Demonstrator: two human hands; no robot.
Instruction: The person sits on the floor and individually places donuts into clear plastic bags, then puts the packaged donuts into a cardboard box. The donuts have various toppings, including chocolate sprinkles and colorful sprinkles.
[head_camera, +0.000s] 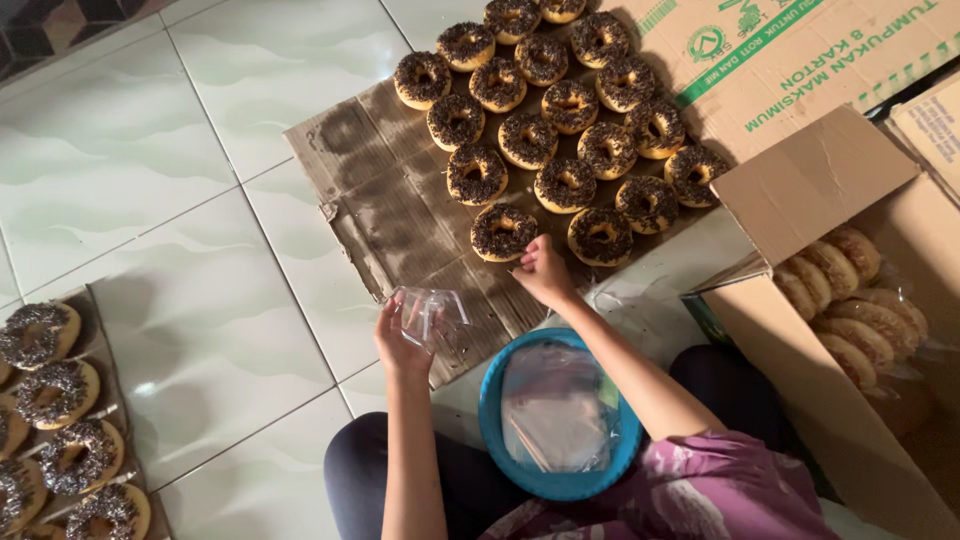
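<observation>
Doughnuts with dark chocolate sprinkles lie on a flattened, grease-stained cardboard sheet (400, 215) on the tiled floor (180, 200) ahead of me, and the nearest doughnut (503, 232) sits just beyond my right hand (543, 272). Closest to my body, a round blue basin (557, 415) rests between my knees, with a stack of clear plastic bags (555, 420) in it. Above it, to the left, my left hand (400, 335) grips one clear plastic bag (432, 315), thumb and fingers closed on its edge, holding it up off the floor with the forearm raised almost straight. My right arm stretches forward across the basin; the hand is bent down at the wrist, its fingertips pinched together at the near rim of that closest doughnut. Whether they already touch it I cannot tell.

On the sheet I count about twenty sprinkled doughnuts, laid in slanting rows that run away from me to the top edge of the view. At my right stands an open cardboard box (830, 190) holding wrapped doughnuts (850, 300), roughly eight showing. At the far left, on another cardboard strip, five more sprinkled doughnuts (60, 395) lie in a column, well apart from both hands.
</observation>
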